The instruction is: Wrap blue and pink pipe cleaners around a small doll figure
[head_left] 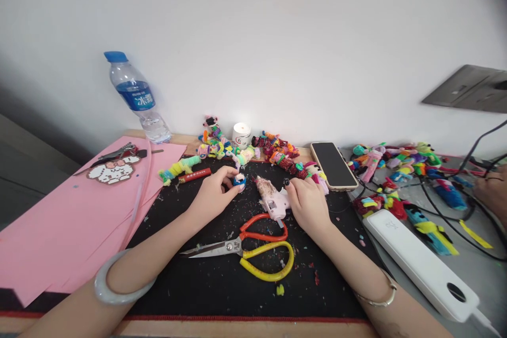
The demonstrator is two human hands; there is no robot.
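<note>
Between the thumb and fingertips of my left hand (216,190) is a small blue piece with a pale top (239,180), held just above the black mat (190,285). My right hand (311,203) is closed, with a small dark piece (287,182) at its fingertips; its exact kind is too small to tell. A pale glue gun (280,202) with a grimy nozzle lies beside the right hand, its far part hidden there. Nearer to me rest scissors (230,246) with one red and one yellow handle, blades pointing left.
Fuzzy coloured figures (396,161) lie along the back and right. A white roll (241,134), phone (335,165) and water bottle (137,97) stand or lie near the wall. Pink sheets (91,222) cover the left; a white power bank (420,264), cables and another person's hand (493,190) are right.
</note>
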